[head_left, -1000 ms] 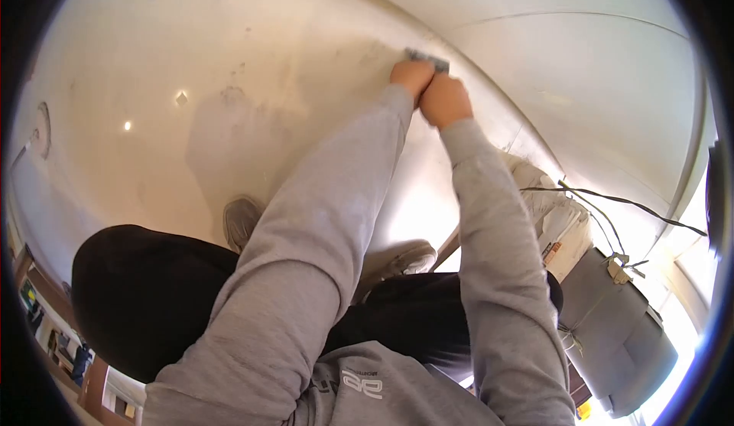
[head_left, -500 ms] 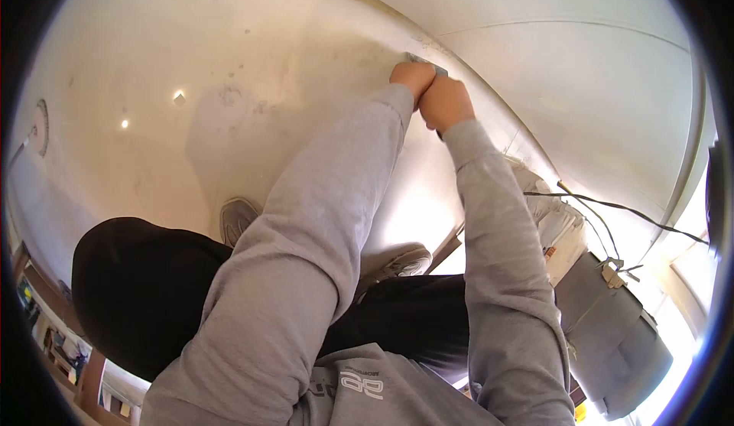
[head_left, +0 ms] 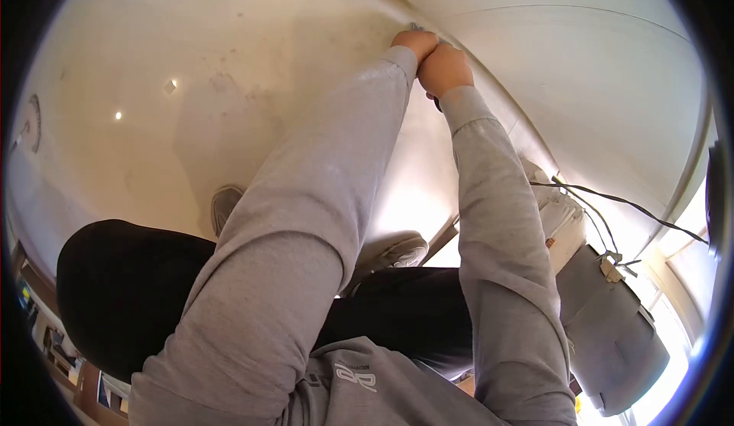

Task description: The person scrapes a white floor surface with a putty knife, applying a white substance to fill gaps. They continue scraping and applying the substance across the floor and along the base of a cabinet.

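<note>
**Pressing a small grey tool into the floor's edge**

Head view: both arms in light grey sleeves reach forward to where the pale floor [head_left: 191, 82] meets the white wall [head_left: 581, 66]. The left hand [head_left: 415, 42] is curled tight over a grey tool [head_left: 415, 25]. Only a thin dull-grey sliver of the tool shows past the knuckles, lying right at the seam between floor and wall; its shape cannot be made out. The right hand [head_left: 445, 68] is balled into a fist and touches the left hand's side. Whether it also grips the tool cannot be told. A small dark bit pokes out under its wrist.

The floor near the hands is smudged with darker, dusty patches, and two bright light spots reflect farther left. Below the arms sit the person's black trousers [head_left: 115, 288] and two grey shoes [head_left: 224, 204], flat on the floor.

To the right, against the wall, a white bundle [head_left: 562, 219] lies just beside a grey bag [head_left: 619, 334], with a dark cable [head_left: 612, 200] running over them.

White lettering [head_left: 354, 376] is printed on the sweatshirt's chest, too warped to read. A small orange label on the white bundle is too tiny to read.
</note>
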Demonstrator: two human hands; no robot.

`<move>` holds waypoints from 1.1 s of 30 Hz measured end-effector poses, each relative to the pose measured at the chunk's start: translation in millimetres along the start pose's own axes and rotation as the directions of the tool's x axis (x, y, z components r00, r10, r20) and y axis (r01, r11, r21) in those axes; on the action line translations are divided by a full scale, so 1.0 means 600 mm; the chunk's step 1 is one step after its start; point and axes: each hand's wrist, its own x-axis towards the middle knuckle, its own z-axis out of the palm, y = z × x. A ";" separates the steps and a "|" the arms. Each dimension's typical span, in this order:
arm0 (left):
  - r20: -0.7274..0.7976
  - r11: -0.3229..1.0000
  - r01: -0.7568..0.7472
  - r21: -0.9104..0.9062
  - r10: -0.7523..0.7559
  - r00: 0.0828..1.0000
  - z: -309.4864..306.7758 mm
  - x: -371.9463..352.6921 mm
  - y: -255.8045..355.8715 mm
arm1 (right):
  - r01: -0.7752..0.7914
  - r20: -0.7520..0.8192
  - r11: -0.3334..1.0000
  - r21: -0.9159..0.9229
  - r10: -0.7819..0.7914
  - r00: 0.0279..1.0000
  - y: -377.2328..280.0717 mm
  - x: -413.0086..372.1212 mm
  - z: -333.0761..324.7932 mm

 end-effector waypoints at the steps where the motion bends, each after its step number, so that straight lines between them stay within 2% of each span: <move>1: 0.008 0.990 0.057 -0.129 -0.056 0.998 -0.002 0.007 0.008 | 0.013 -0.012 1.000 -0.028 -0.014 1.000 -0.001 0.009 -0.004; 2: -0.083 0.997 0.005 -0.076 -0.012 0.996 0.003 -0.001 0.000 | 0.025 -0.027 0.998 -0.052 -0.027 0.999 -0.003 0.023 -0.012; 3: -0.172 0.999 -0.036 -0.014 0.033 0.984 0.006 -0.018 0.000 | -0.087 0.000 0.994 0.072 0.087 0.996 -0.021 -0.003 -0.036; 4: -0.231 0.999 -0.023 0.028 0.029 0.972 0.012 -0.068 0.012 | -0.131 -0.059 0.974 0.185 0.144 0.988 -0.026 -0.027 -0.031; 5: -0.251 0.937 0.065 -0.343 -0.158 0.955 0.043 -0.026 -0.039 | -0.122 -0.112 0.972 0.200 0.146 0.983 -0.026 -0.035 -0.027; 6: -0.253 0.934 0.074 -0.348 -0.169 0.953 0.040 -0.002 -0.042 | -0.109 -0.159 0.971 0.213 0.144 0.977 -0.024 -0.040 -0.019; 7: -0.189 0.966 0.001 -0.257 -0.051 0.981 0.034 0.023 -0.048 | -0.067 -0.107 0.988 0.140 0.082 0.991 -0.020 -0.026 -0.022; 8: -0.082 0.968 0.011 -0.249 -0.033 0.996 0.026 0.036 -0.052 | -0.026 -0.044 0.997 0.073 0.029 0.999 -0.013 -0.002 -0.026; 9: 0.026 0.971 0.020 -0.239 -0.014 1.000 0.016 0.047 -0.053 | -0.044 0.026 0.992 0.117 0.041 0.999 -0.008 0.022 -0.025; 10: 0.133 0.974 0.027 -0.227 0.004 0.991 0.006 0.054 -0.051 | -0.044 0.032 0.992 0.118 0.040 0.999 -0.006 0.019 -0.017; 12: -0.005 0.972 -0.014 -0.233 0.013 1.000 0.007 0.035 -0.042 | -0.030 0.005 0.997 0.070 0.030 1.000 -0.010 0.015 -0.019; 13: -0.049 0.973 -0.031 -0.230 0.020 0.999 0.006 0.020 -0.028 | -0.008 -0.194 0.999 0.040 0.015 0.981 -0.016 -0.011 -0.010; 15: -0.156 0.987 -0.156 0.036 0.160 0.975 0.013 -0.008 -0.014 | -0.039 -0.185 0.994 0.105 0.058 0.981 -0.010 -0.006 -0.016; 16: -0.145 0.984 -0.149 0.098 0.162 0.976 0.019 0.000 -0.020 | -0.072 -0.157 0.983 0.169 0.099 0.983 -0.011 -0.011 -0.022; 17: -0.063 0.992 -0.119 0.038 0.122 0.991 0.012 0.019 -0.020 | 0.002 0.009 0.998 0.065 -0.002 1.000 -0.005 0.010 -0.036; 18: 0.038 0.991 -0.066 -0.114 0.071 0.997 0.015 0.049 -0.038 | -0.187 0.258 0.937 0.293 0.111 0.960 -0.008 0.020 -0.064; 19: 0.094 0.973 -0.033 -0.227 0.055 0.994 0.005 0.051 -0.034 | -0.162 0.211 0.951 0.265 0.107 0.972 -0.005 0.021 -0.054; 21: 0.049 0.940 0.016 -0.341 0.001 0.999 0.009 0.010 -0.005 | -0.114 0.025 0.972 0.205 0.111 0.994 -0.011 0.017 -0.044; 22: -0.097 0.961 -0.019 -0.278 -0.008 0.995 0.021 -0.001 -0.008 | -0.107 -0.089 0.980 0.168 0.123 0.988 -0.019 -0.003 -0.044; 23: -0.174 0.968 -0.028 -0.251 -0.016 0.985 0.019 0.001 -0.007 | -0.144 -0.070 0.960 0.238 0.165 0.984 -0.022 -0.014 -0.045; 24: -0.250 0.974 -0.033 -0.222 -0.024 0.968 0.016 -0.003 -0.001 | -0.136 -0.067 0.962 0.235 0.155 0.986 -0.018 -0.004 -0.042; 25: -0.183 0.996 -0.050 0.079 0.064 0.981 -0.005 -0.014 0.038 | -0.093 -0.044 0.975 0.201 0.104 0.994 -0.008 0.014 -0.034; 26: -0.080 0.925 -0.077 0.371 0.114 0.990 -0.010 -0.026 0.050 | -0.060 -0.008 0.984 0.170 0.063 0.998 0.000 0.025 -0.022; 27: 0.005 0.977 -0.026 0.211 0.025 1.000 -0.001 -0.007 0.022 | -0.122 0.211 0.970 0.210 0.077 0.974 -0.005 0.035 -0.046; 28: 0.089 0.997 0.059 0.058 -0.064 0.994 0.005 -0.001 0.007 | -0.130 0.222 0.969 0.210 0.082 0.972 0.001 0.018 -0.024; 30: -0.048 0.976 -0.023 0.215 0.035 0.998 0.000 0.000 0.016 | 0.039 -0.124 0.998 -0.041 -0.044 0.991 0.007 0.022 -0.006; 31: -0.168 0.910 -0.073 0.409 0.154 0.974 0.009 -0.021 0.014 | -0.183 0.003 0.954 0.237 0.188 0.982 -0.008 -0.001 -0.031; 32: -0.174 0.910 -0.075 0.408 0.158 0.972 0.010 -0.006 0.015 | -0.177 -0.003 0.956 0.235 0.183 0.983 -0.008 0.007 -0.039; 33: -0.231 0.982 -0.060 0.178 0.101 0.968 0.026 0.027 -0.011 | -0.158 -0.017 0.953 0.258 0.168 0.986 -0.005 0.011 -0.038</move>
